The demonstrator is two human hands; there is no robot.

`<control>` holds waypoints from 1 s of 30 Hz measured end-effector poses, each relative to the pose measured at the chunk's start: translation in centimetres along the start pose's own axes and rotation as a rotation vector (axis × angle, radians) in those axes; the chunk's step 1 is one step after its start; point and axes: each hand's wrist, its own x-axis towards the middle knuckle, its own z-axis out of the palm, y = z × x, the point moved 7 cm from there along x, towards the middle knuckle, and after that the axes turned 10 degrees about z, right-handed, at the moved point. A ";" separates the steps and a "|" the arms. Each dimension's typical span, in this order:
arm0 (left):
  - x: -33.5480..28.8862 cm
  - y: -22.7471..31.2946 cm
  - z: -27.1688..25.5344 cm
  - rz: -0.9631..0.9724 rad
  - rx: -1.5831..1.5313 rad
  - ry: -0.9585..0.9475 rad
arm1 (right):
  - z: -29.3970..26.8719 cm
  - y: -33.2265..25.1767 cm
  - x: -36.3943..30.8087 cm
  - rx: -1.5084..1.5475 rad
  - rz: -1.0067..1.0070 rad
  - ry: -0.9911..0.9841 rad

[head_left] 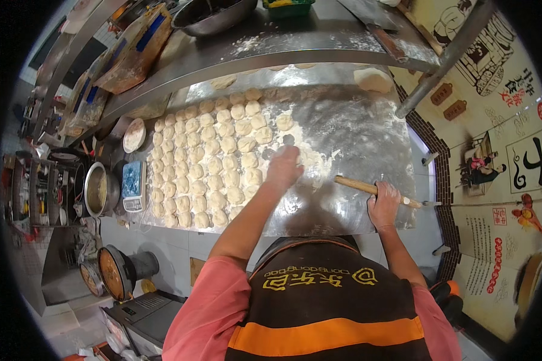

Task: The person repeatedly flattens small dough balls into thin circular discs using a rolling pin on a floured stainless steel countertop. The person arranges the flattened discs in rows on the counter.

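My right hand [383, 206] is closed around a wooden rolling pin [356, 185], which lies slanted over the right part of the steel table [367, 150]. Near the table's middle, my left hand [285, 166] is over a floury patch [317, 157]; its fingers are blurred, and whether anything is in them does not show. To its left, round dough pieces [214, 147] fill the surface in rows. One lone dough piece [285, 123] sits just beyond my left hand, on scattered flour.
A steel shelf [283, 48] spans the table's far side, bearing a metal bowl [214, 17] and a cleaver-like blade with a wooden handle [386, 43]. Larger dough [372, 79] rests beneath it. A scale [133, 180] and metal basin [97, 189] stand left. A post [442, 63] rises at right.
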 end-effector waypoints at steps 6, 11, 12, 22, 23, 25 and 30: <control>-0.3 1.4 2.5 0.231 0.118 0.086 | 0.2 0.4 0.0 -0.002 0.011 -0.007; -0.7 -2.6 -0.8 -0.040 -0.116 0.323 | 0.1 0.2 0.2 0.002 0.029 -0.052; -0.6 -3.2 -0.7 -0.074 -0.094 0.280 | 0.1 0.2 0.2 0.002 0.039 -0.064; -3.4 0.6 2.6 0.147 0.057 -0.011 | 0.5 0.5 0.2 -0.024 -0.006 -0.001; -3.9 1.1 2.3 0.166 0.060 0.064 | 0.4 0.5 0.2 -0.022 -0.004 -0.002; -4.1 1.6 1.9 0.180 0.089 0.143 | 0.4 0.5 0.1 -0.018 -0.004 -0.003; -3.2 1.6 2.8 0.098 0.176 0.050 | 0.3 0.6 0.0 -0.014 -0.041 0.000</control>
